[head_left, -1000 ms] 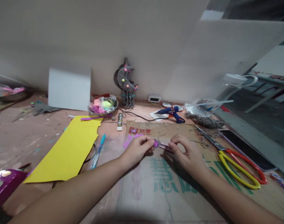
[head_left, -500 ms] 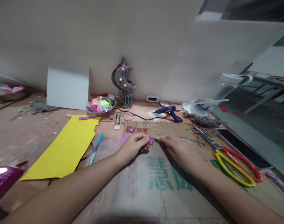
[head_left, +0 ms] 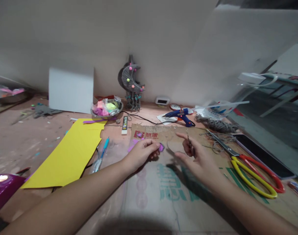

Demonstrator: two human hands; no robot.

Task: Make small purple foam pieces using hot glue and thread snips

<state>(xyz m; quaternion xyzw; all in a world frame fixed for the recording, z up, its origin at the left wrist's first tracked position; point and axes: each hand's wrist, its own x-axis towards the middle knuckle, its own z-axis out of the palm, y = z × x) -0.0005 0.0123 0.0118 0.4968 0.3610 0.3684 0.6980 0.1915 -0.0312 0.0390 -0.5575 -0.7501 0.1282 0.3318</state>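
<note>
Drawn back from the left hand [head_left: 144, 152], the right hand [head_left: 198, 158] spreads thumb and forefinger, other fingers curled round a slim tool [head_left: 190, 144]; the left pinches a small grey-rimmed purple piece [head_left: 161, 147] over the printed cardboard [head_left: 158, 212], toward its back edge.

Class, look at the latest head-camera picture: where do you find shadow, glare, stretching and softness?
Head view: dark shadow on the cardboard below the right hand; head view: bright glare on the purple object at lower left; head view: the bottle near the right edge looks slanted and stretched; head view: the small purple piece in the left hand is too soft for fine detail.
</note>
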